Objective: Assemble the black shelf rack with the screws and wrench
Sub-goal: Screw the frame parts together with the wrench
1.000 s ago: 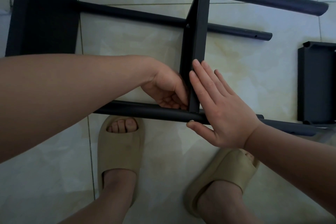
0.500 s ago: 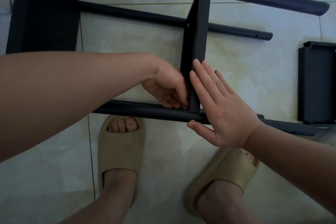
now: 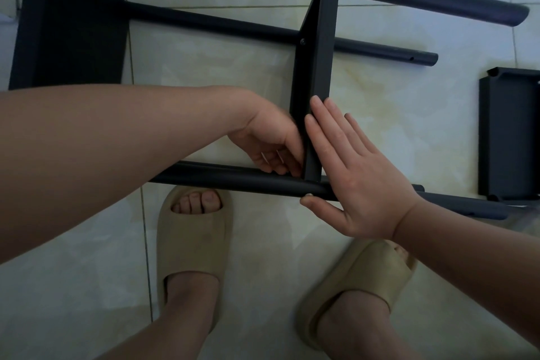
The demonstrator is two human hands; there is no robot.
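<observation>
Left hand [image 3: 268, 140] slightly higher.

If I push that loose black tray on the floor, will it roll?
Probably not: the black rectangular metal shelf tray lies flat, so it likely slides on the glossy tile floor. Its folded rims suggest it stays stiff.

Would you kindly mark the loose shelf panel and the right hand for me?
loose shelf panel [image 3: 511, 137]: head view, middle of its flat face.
right hand [image 3: 361, 181]: head view, back of the hand.
</observation>
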